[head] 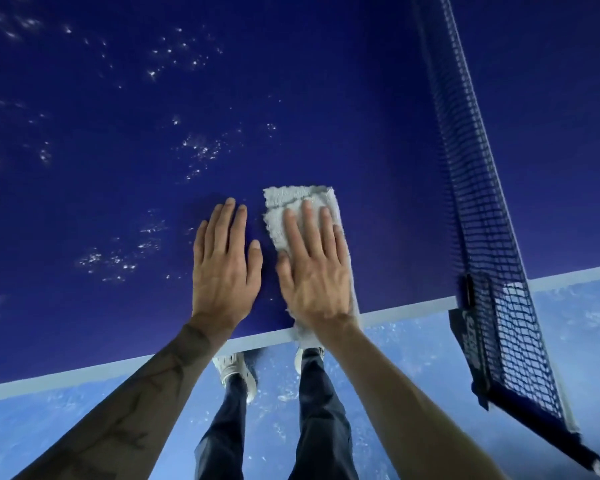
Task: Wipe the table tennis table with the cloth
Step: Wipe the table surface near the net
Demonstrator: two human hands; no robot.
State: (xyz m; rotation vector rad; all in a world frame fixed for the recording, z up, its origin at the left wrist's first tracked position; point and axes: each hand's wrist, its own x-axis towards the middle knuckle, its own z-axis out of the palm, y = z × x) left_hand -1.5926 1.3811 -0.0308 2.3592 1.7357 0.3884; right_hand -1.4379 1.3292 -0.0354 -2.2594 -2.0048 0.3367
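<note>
The dark blue table tennis table (378,174) fills the upper view, with a white line along its near edge. A folded light grey cloth (302,199) lies on it close to that edge, its near end hanging slightly over. My right hand (312,268) presses flat on the cloth, fingers spread. My left hand (224,268) rests flat on the bare table just left of the cloth, holding nothing. Clusters of white specks dot the table surface to the left and further away.
The dark net (471,161) runs up the right side, and its clamp post (471,327) grips the near table edge. Below the edge I see a blue floor (49,420), my dark trousers and white shoes (236,368).
</note>
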